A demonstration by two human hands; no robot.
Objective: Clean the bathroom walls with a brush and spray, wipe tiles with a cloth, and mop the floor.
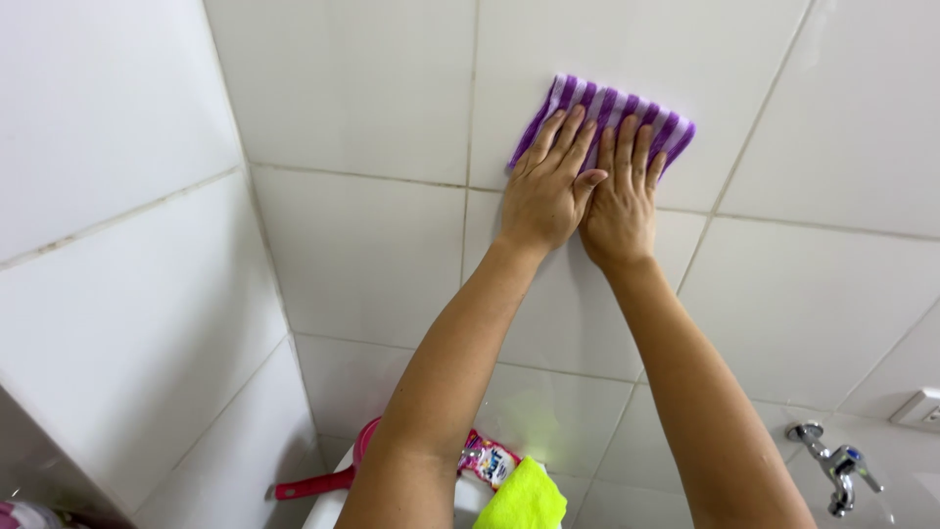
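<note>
Head view, close, facing tiled wall (372, 255)

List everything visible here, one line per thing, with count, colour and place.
striped cloth: one, purple and white, pressed flat on the wall under both hands
tiled wall: white, fills the view, corner at left
yellow cloth: one, bright yellow-green, bottom centre
packet: one, pink printed, beside the yellow cloth
scoop: one, pink-red with handle, lower left
tap: one, metal, lower right
wall socket: one, white, right edge
left hand: flat on the striped cloth
right hand: flat on the striped cloth, beside the left

A home bathroom: white wall tiles (362, 88), metal tap (832, 465).
</note>
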